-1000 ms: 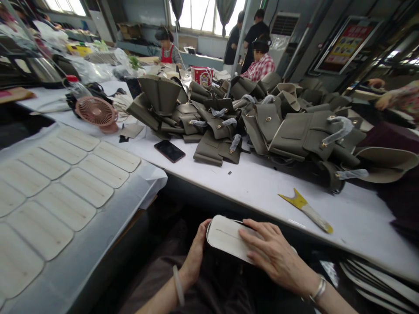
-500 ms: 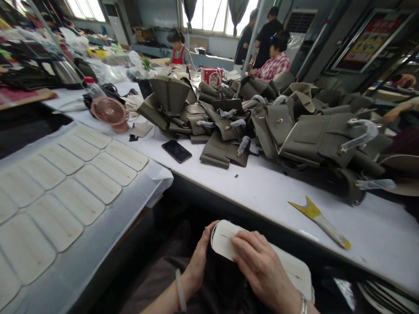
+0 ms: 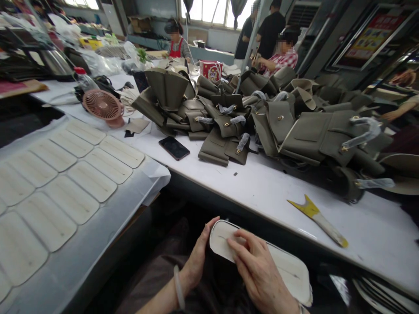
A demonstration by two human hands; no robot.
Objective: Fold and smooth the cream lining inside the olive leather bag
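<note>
Over my lap is a long white panel with rounded ends (image 3: pixel 290 266), a thin dark line down its middle and a dark, uneven edge; it looks like a bag base. My left hand (image 3: pixel 198 255) cups its left end, thumb side along the rim; the fingers beneath are partly hidden. Across the panel's upper face lies my right hand (image 3: pixel 257 266), its bent fingertips touching the surface near the left part of the line. Its fingers are slightly apart and not wrapped round the panel.
Rows of similar white panels (image 3: pixel 83 187) lie on a covered board at left. Across the white table (image 3: pixel 262 200) are a phone (image 3: pixel 174 148), a yellow-ended forked tool (image 3: pixel 317 218), a pink fan (image 3: pixel 103 104) and a heap of grey-green bag pieces (image 3: pixel 307 135). Several people work beyond.
My right hand has shifted slightly left on the panel, and its fingers have lifted and spread a little. My left hand still supports the left end. The view has shifted slightly.
</note>
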